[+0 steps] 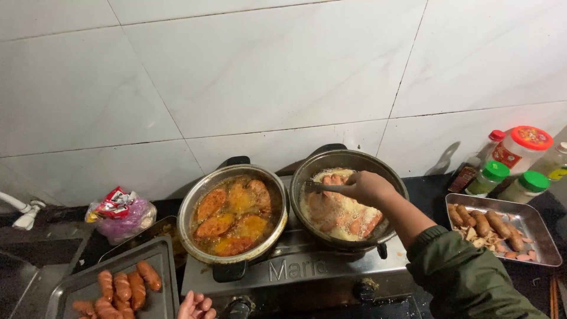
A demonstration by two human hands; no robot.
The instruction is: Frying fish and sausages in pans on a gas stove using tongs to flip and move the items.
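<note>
Setting: a two-burner steel gas stove [307, 273] stands on a dark counter against a white tiled wall [266, 71].
Right hand: the right hand [367, 188], in a dark green sleeve [466, 277], reaches over the right-hand pan with its fingers closed around the handle of a metal fork [322, 188].
Fork: its prongs point left, over the sausages near the pan's left side.
Right pan: a round steel pan [348, 160] on the right burner holds pale pink sausages [339, 215] in foaming oil.
Left pan: a second steel pan [195, 201] on the left burner, just beside the first, holds golden-brown breaded pieces [233, 215] in oil.
Left hand: the left hand [196, 307] shows only at the bottom edge, in front of the stove, fingers curled loosely; I cannot tell whether it holds anything.
Left tray: a grey tray [159, 260] carries scored reddish sausages [121, 288].
Right tray: a steel tray [531, 221] holds browned sausages [484, 223] and scraps.
Behind the right tray: seasoning jars, one with a red lid [530, 139] and two with green caps [495, 172].
Far left: a crumpled plastic bag [121, 214] lies by the wall.
</note>
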